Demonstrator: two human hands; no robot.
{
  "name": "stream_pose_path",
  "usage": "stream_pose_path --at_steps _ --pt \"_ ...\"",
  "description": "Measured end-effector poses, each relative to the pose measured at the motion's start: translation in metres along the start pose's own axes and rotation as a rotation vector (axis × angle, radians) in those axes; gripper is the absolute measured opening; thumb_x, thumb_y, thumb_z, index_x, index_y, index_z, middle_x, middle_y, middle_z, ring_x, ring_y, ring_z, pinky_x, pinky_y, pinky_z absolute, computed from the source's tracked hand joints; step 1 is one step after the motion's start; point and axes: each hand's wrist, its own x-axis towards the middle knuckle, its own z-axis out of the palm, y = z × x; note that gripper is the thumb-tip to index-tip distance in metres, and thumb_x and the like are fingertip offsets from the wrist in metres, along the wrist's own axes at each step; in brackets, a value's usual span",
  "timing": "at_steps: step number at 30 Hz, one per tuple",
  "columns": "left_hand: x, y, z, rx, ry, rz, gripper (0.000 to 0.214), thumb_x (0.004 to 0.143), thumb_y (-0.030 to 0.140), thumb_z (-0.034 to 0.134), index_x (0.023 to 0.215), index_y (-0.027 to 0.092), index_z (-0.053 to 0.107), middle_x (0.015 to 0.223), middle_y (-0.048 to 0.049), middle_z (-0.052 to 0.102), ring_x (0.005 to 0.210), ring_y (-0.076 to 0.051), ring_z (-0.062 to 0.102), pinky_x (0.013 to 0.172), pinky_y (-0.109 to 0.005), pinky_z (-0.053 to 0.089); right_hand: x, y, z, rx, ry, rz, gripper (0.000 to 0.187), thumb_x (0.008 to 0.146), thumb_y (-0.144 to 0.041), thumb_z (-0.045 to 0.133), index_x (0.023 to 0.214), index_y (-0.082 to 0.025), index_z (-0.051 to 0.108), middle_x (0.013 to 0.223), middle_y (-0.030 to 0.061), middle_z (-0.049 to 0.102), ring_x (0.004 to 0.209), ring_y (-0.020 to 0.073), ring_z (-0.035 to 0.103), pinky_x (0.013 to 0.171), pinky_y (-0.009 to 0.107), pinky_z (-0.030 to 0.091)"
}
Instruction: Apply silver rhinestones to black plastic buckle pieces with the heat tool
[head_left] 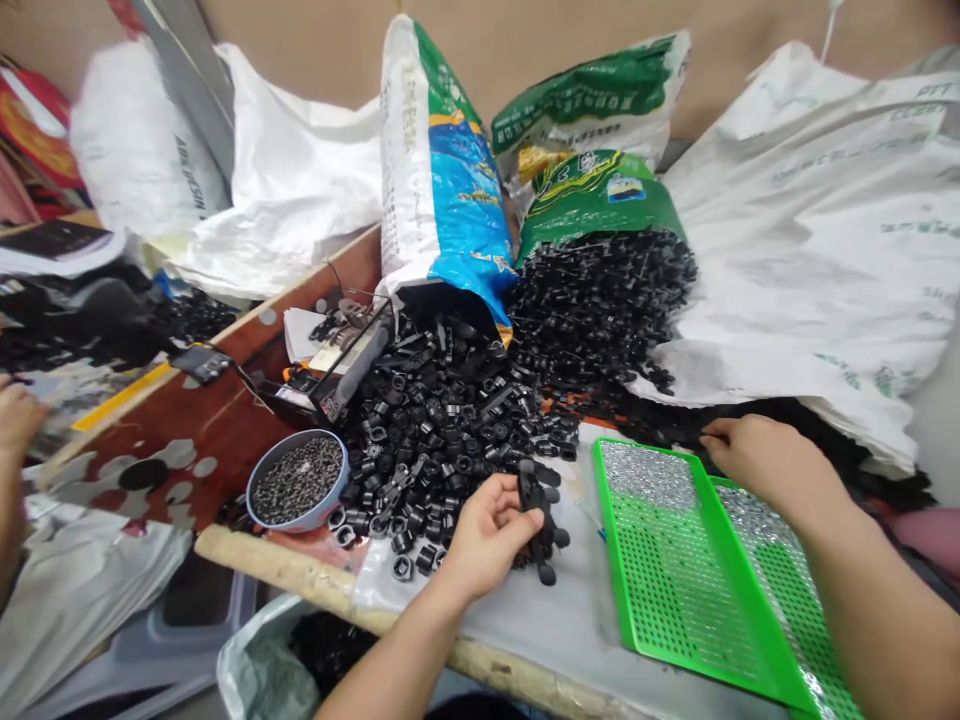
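Note:
My left hand (487, 535) holds a black moulded plastic runner with small parts attached (538, 515) at the front edge of a large heap of black plastic parts (427, 440). My right hand (765, 465) rests above the corner of a green perforated tray (675, 570), its curled fingertips beside a dark pile. Whether those fingers hold anything is hidden. Silver beads (649, 475) cover that tray's far end. A second green tray (787, 590) lies under my right forearm.
A blue-rimmed bowl of small dark beads (298, 480) stands left of the heap. Printed sacks (442, 170) spill black parts behind it, among white woven sacks (817, 220). A black comb-like part (352, 360) leans nearby. A co-worker's hand (19, 420) shows at far left.

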Motion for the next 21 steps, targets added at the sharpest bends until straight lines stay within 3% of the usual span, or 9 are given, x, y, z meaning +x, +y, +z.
stream_pose_path --at_steps 2,4,7,10,14,21 --pt "0.003 0.001 0.000 0.001 0.023 0.011 0.047 0.069 0.047 0.090 0.096 0.017 0.066 0.081 -0.0020 0.069 0.060 -0.011 0.060 0.054 -0.021 0.045 -0.023 -0.025 -0.014 0.086 0.029 -0.009 0.007 0.076 -0.034 0.071 0.079 -0.029 0.075 0.078 0.0126 0.073 0.065 0.0308 0.066 0.063 0.045 0.044" --pt "0.006 0.001 0.002 0.017 0.049 0.030 0.048 0.069 0.045 0.090 0.099 0.017 0.066 0.084 -0.0027 0.071 0.060 -0.011 0.060 0.054 -0.021 0.045 -0.049 -0.061 -0.021 0.398 -0.120 -0.024 0.024 0.081 -0.048 0.070 0.090 -0.027 0.075 0.078 0.0092 0.075 0.069 0.0293 0.069 0.067 0.043 0.050" --pt "0.011 0.001 0.006 0.056 0.086 0.072 0.045 0.070 0.040 0.089 0.100 0.017 0.065 0.091 -0.0040 0.072 0.060 -0.009 0.058 0.055 -0.021 0.046 -0.084 -0.116 -0.016 0.774 -0.385 -0.136 0.040 0.083 -0.062 0.069 0.075 -0.023 0.074 0.082 0.0080 0.074 0.078 0.0259 0.068 0.073 0.040 0.053" --pt "0.012 -0.001 0.010 0.082 0.111 0.112 0.039 0.071 0.033 0.088 0.097 0.017 0.063 0.092 -0.0037 0.071 0.063 -0.010 0.060 0.059 -0.021 0.048 -0.108 -0.150 0.003 0.953 -0.433 -0.143 0.039 0.082 -0.059 0.073 0.069 -0.022 0.073 0.104 0.0094 0.074 0.096 0.0255 0.067 0.087 0.040 0.052" --pt "0.011 -0.002 0.010 0.037 0.081 0.130 0.040 0.072 0.028 0.087 0.100 0.018 0.062 0.093 -0.0038 0.072 0.074 -0.014 0.066 0.071 -0.024 0.053 -0.122 -0.161 0.025 0.981 -0.381 -0.053 0.037 0.081 -0.056 0.073 0.067 -0.022 0.069 0.103 0.0088 0.067 0.103 0.0261 0.063 0.084 0.039 0.051" --pt "0.007 0.003 0.009 -0.011 0.048 0.119 0.046 0.075 0.031 0.085 0.113 0.019 0.062 0.110 -0.0085 0.073 0.092 -0.019 0.070 0.083 -0.029 0.057 -0.133 -0.166 0.037 0.901 -0.150 -0.031 0.024 0.090 -0.046 0.063 0.080 -0.023 0.064 0.111 0.0082 0.059 0.109 0.0251 0.058 0.081 0.035 0.049"
